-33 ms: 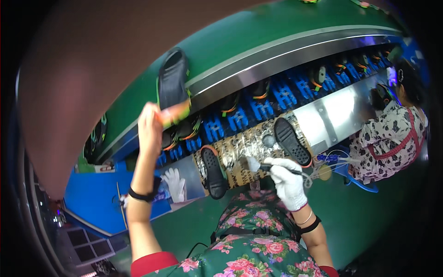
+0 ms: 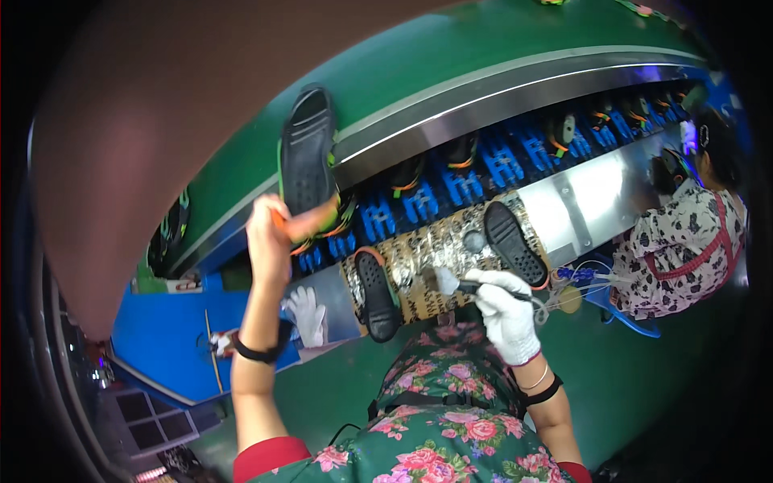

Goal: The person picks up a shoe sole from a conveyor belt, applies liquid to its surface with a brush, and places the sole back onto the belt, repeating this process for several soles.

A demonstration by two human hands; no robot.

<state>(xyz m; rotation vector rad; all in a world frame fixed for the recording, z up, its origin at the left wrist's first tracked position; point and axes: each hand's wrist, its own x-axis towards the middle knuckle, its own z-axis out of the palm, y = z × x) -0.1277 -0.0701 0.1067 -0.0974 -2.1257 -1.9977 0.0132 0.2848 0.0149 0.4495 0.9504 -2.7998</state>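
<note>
My bare left hand is closed around a motion-blurred orange piece at the edge of the green conveyor; its exact kind I cannot make out. Just beyond it, a long black shoe sole with a green edge lies on the belt. My right hand, in a white knit glove, grips a brush with a dark handle and pale bristles, and a thin hose trails from it. The bristles hover over the bench between a black sole with an orange rim and another black sole.
Brown-taped covering wraps the middle of the metal bench. Blue holders with shoe parts line a lower row beneath the green conveyor. A spare white glove lies at the left. A co-worker sits at the right.
My left hand has come slightly nearer with the orange piece, showing more of the sole on the belt. The whole view has shifted a little; the right hand keeps the brush.
</note>
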